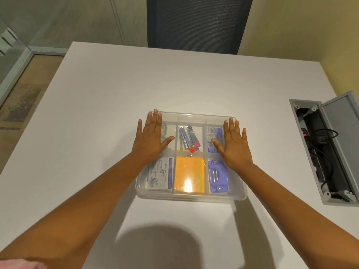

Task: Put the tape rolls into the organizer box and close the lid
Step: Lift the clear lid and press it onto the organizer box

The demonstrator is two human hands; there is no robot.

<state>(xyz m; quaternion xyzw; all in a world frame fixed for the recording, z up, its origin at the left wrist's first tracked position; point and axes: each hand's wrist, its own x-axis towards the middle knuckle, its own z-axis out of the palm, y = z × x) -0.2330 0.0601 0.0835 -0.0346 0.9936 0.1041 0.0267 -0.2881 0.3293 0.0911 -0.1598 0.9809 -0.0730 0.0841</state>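
A clear plastic organizer box [191,196] lies in the middle of the white table with its transparent lid down on top. My left hand [152,138] rests flat on the lid over the far left compartment, fingers spread. My right hand [234,142] lies flat on the lid over the far right compartment. A clear tape roll [164,130] shows through the lid in the far left compartment, mostly hidden by my left hand. Other compartments hold staplers, an orange pad, a purple hole punch and packets.
An open grey cable hatch [328,150] with wires is sunk into the table at the right. A dark mesh chair [198,24] stands at the table's far edge. The table [116,90] ends at the left, with floor beyond.
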